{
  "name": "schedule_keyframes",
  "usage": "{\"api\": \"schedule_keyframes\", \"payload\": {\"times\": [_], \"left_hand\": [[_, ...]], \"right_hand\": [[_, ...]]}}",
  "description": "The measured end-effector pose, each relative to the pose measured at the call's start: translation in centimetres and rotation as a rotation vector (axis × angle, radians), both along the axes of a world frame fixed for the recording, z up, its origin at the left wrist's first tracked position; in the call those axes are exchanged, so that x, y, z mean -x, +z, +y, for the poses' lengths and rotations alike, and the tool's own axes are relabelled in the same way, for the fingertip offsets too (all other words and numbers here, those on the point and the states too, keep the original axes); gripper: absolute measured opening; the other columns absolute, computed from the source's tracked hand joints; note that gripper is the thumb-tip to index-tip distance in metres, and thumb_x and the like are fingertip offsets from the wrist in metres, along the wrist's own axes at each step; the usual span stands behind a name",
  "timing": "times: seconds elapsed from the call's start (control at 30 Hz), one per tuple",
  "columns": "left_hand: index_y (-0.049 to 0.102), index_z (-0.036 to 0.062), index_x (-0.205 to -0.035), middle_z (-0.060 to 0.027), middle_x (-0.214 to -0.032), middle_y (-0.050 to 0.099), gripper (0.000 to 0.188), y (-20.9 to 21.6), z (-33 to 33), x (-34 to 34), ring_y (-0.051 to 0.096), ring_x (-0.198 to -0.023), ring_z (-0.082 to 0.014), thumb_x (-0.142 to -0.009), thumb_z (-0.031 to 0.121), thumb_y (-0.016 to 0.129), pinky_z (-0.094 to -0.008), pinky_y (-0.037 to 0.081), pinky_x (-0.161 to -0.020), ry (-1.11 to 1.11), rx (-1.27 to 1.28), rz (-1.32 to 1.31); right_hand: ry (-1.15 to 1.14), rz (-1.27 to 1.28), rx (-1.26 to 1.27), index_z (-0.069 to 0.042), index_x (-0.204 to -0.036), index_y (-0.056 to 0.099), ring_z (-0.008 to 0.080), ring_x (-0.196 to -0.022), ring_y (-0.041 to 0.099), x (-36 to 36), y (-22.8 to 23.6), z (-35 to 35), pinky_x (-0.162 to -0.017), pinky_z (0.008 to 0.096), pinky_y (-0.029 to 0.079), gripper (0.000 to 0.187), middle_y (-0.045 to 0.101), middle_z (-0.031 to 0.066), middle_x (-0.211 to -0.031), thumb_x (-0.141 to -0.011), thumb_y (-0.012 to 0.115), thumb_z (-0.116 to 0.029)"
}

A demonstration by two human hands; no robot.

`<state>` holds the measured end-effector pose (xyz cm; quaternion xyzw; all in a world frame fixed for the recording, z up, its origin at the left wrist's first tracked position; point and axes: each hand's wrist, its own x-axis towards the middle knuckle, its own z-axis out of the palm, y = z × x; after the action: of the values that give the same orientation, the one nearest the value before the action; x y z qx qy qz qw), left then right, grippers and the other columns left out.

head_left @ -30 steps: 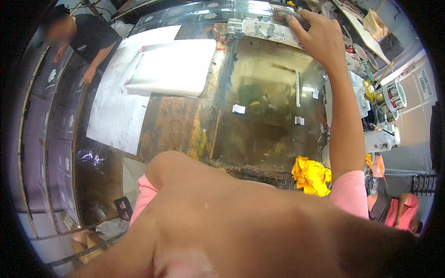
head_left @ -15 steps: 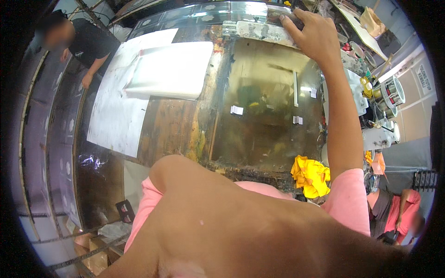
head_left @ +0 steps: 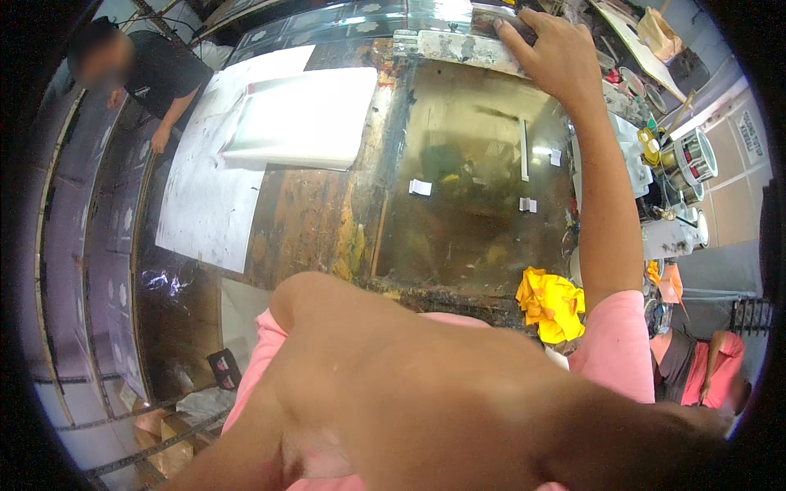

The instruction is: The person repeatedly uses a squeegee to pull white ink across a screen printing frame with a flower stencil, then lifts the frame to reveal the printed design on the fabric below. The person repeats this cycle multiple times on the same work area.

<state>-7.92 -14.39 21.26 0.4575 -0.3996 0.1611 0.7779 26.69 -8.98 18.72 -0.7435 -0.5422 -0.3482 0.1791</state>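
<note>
My right arm reaches to the far edge of the worktable. There my right hand (head_left: 561, 56) is closed around a dark brown block (head_left: 488, 23), thumb on the near side, at the end of a pale, ink-stained bar (head_left: 463, 49). My left arm (head_left: 393, 376) is bent across the lower view, close to the camera. Its forearm runs into shadow at the lower right, where the fingers cannot be made out. Between the arms lies a glossy brownish panel (head_left: 458, 237) with small white tabs (head_left: 420, 188) and a thin white strip (head_left: 524, 151) on it.
A stack of white sheets (head_left: 307, 114) lies left, over a larger smudged paper (head_left: 205, 204). A crumpled yellow cloth (head_left: 550, 304) sits at the near right edge. Tins (head_left: 692, 159) and tubs crowd the right side. One person (head_left: 168, 78) is at far left, another (head_left: 720, 368) at right.
My left forearm has shifted slightly lower and closer to the camera. My right hand stays at the same spot on the block. The view has tilted slightly.
</note>
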Motion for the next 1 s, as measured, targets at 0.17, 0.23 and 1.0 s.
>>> {"api": "schedule_keyframes", "payload": {"times": [0.17,0.23,1.0], "left_hand": [[0.060,0.0069,-0.098,-0.0043,-0.078,0.058,0.024,-0.3,2.1,2.5,0.058,-0.072,-0.0159,-0.114,0.025,0.053,-0.0324,0.049,-0.064,0.262,0.019,0.070],[0.059,0.0063,-0.098,-0.0044,-0.078,0.058,0.026,-1.0,4.1,3.6,0.059,-0.073,-0.0162,-0.114,0.024,0.052,-0.0327,0.049,-0.064,0.484,0.048,0.149],[0.050,0.0064,-0.156,-0.0195,-0.165,0.045,0.063,-26.3,29.7,-0.1,0.034,-0.157,-0.0402,-0.108,0.047,0.052,-0.0619,0.014,-0.130,1.667,-1.617,1.165]], "right_hand": [[0.061,0.116,-0.048,-0.001,-0.081,0.074,0.0405,-0.077,0.072,2.6,1.8,-0.1,-0.075,0.0519,0.054,0.047,0.071,0.0228,-0.075,-0.093,0.066,-0.046],[0.017,0.104,0.048,-0.003,-0.109,0.076,0.0408,-0.090,0.072,1.6,1.4,0.1,-0.086,0.0493,0.052,0.053,0.075,0.0213,-0.094,-0.097,0.062,-0.052],[-0.003,0.275,0.011,0.000,-0.077,0.070,0.0409,-0.072,0.068,1.3,5.7,2.2,-0.069,0.0496,0.051,0.047,0.068,0.0220,-0.072,-0.092,0.063,-0.044]]}}
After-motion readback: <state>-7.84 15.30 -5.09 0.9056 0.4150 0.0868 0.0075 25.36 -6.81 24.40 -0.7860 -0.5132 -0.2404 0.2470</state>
